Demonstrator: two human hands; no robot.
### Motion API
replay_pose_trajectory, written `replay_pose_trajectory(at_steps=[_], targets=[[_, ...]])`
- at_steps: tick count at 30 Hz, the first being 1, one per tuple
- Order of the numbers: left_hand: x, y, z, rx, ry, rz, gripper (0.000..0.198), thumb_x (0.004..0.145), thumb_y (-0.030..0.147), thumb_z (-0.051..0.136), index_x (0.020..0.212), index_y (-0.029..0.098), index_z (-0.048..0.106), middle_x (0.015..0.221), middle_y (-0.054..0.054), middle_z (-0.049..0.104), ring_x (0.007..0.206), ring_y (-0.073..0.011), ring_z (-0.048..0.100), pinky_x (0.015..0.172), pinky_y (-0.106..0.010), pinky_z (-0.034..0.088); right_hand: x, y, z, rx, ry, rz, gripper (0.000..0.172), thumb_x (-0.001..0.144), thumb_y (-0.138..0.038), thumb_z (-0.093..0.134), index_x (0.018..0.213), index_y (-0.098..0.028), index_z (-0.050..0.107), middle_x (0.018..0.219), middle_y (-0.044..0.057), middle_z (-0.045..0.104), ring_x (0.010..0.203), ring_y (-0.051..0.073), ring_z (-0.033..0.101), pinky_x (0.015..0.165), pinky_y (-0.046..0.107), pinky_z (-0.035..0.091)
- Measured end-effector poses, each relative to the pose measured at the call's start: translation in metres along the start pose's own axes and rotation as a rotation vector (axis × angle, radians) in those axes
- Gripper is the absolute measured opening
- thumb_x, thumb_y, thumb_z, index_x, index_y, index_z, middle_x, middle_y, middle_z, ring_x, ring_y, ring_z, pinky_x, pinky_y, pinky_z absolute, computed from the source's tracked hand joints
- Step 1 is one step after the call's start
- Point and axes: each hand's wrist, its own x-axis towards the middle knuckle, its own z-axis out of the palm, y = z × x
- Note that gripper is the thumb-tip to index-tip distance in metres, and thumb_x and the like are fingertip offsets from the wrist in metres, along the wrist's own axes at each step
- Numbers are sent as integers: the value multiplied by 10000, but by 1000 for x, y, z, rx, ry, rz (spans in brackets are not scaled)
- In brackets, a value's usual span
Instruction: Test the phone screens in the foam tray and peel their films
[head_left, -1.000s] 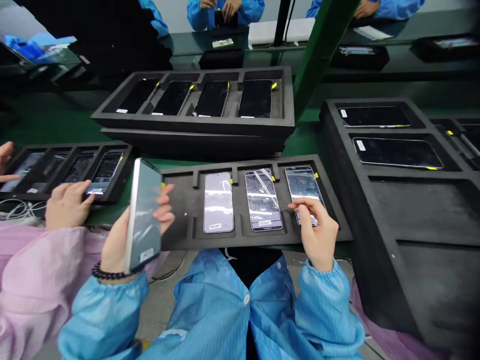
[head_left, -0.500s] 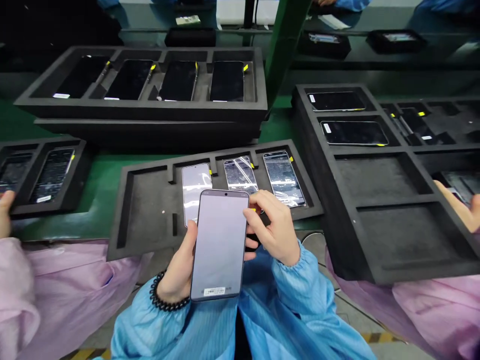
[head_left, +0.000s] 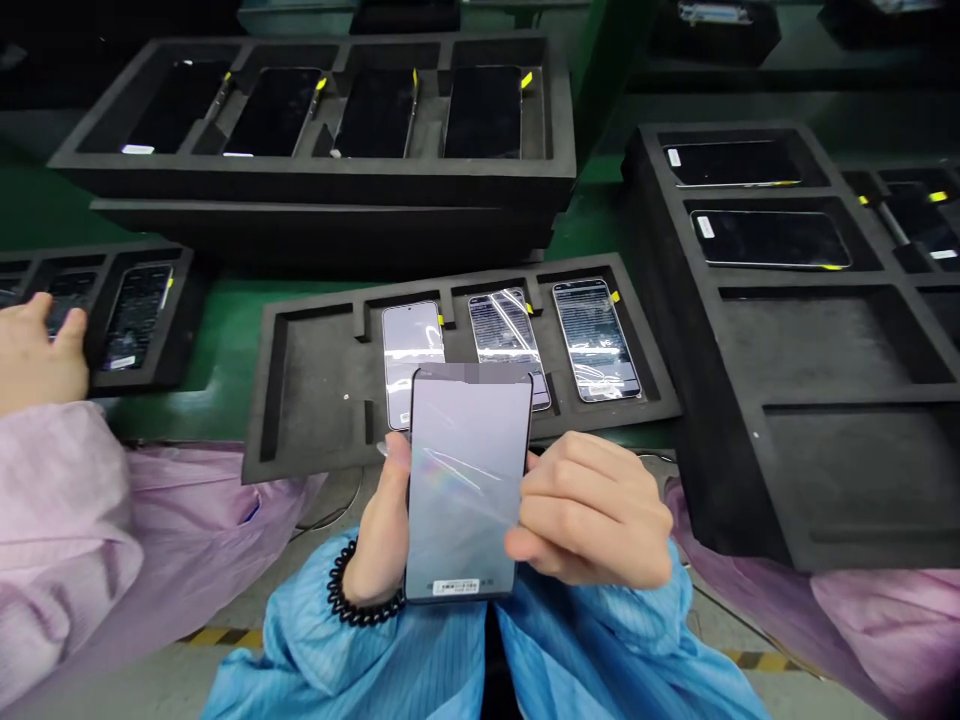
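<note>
My left hand (head_left: 380, 540), a black coiled band at its wrist, grips a smartphone (head_left: 466, 470) by its left side. The phone's screen is lit pale grey, with a small white label at the bottom. My right hand (head_left: 596, 508) is closed at the phone's right edge, fingers curled, pinching a clear protective film (head_left: 457, 480). Streaks and a faint rainbow glare show the film lifted over the screen. Just beyond lies a black foam tray (head_left: 311, 375) holding three lit phones with yellow tabs; its leftmost compartment holds none.
A stacked foam tray (head_left: 322, 185) with dark phones stands behind. At right is a taller foam tray (head_left: 720, 400) with two phones in its far slots. A co-worker's hand (head_left: 45, 355) reaches over another tray (head_left: 176, 355) at left. Pink sleeves flank both sides.
My right hand has drawn down and toward me along the phone's right edge, pulling the film off the glass. The view has shifted slightly. The co-worker's hand at left now reaches over its tray.
</note>
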Motion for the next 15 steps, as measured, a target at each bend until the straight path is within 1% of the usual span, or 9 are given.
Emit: replay_pose_trajectory(at_steps=[3, 5, 8, 11, 12, 13, 14, 15], targets=[[1, -1, 14, -74, -135, -4, 819, 804, 843, 559, 1165, 135, 756, 1255, -126, 739, 1413, -408, 519, 1235, -539, 390, -1, -3, 2, 20, 54, 12, 417, 1043, -340, 534, 649, -210, 575, 555, -25, 560, 493, 117, 448, 463, 311, 336], [0, -1, 20, -111, -170, -3, 805, 787, 839, 589, 1140, 138, 768, 1249, -122, 742, 1408, -405, 525, 1237, -532, 387, -2, -5, 3, 26, 85, 3, 418, 1040, -334, 540, 644, -205, 575, 567, -26, 563, 496, 111, 454, 478, 309, 337], [-4, 2, 22, -116, -134, -10, 787, 787, 843, 590, 1110, 149, 777, 1221, -114, 753, 1384, -391, 554, 1226, -522, 405, -6, -6, 4, 41, 70, -16, 434, 1036, -322, 529, 621, -203, 574, 561, -27, 543, 493, 112, 442, 487, 315, 328], [-3, 7, 19, -58, -62, -21, 835, 787, 867, 562, 1128, 132, 763, 1217, -139, 749, 1363, -394, 570, 1203, -538, 432, -7, -1, 3, 72, -13, -40, 430, 1029, -314, 529, 616, -206, 583, 544, -32, 502, 497, 116, 408, 490, 321, 319], [-1, 8, 16, -13, -43, -1, 858, 780, 880, 553, 1135, 126, 757, 1212, -148, 749, 1358, -398, 573, 1189, -539, 447, -5, 2, 3, 76, -23, -35, 417, 1024, -317, 542, 624, -209, 592, 560, -28, 510, 514, 118, 413, 499, 319, 336], [2, 9, 14, 57, -20, 48, 856, 782, 876, 554, 1150, 128, 749, 1212, -149, 747, 1357, -394, 573, 1180, -530, 459, -2, 5, 4, 68, -18, -24, 397, 1014, -325, 568, 635, -212, 607, 599, -16, 543, 556, 125, 443, 524, 315, 373], [5, 9, 11, 156, 8, 120, 821, 798, 849, 571, 1182, 142, 736, 1229, -139, 742, 1368, -383, 564, 1182, -511, 460, 2, 8, 5, 44, -6, -11, 371, 998, -334, 602, 646, -218, 623, 667, 3, 599, 631, 139, 497, 582, 314, 430], [9, 9, 9, 274, 42, 205, 759, 823, 798, 600, 1224, 165, 718, 1266, -120, 729, 1392, -365, 545, 1198, -484, 446, 7, 11, 6, 14, 6, 2, 340, 977, -335, 638, 655, -225, 638, 760, 22, 657, 736, 159, 554, 684, 328, 488]])
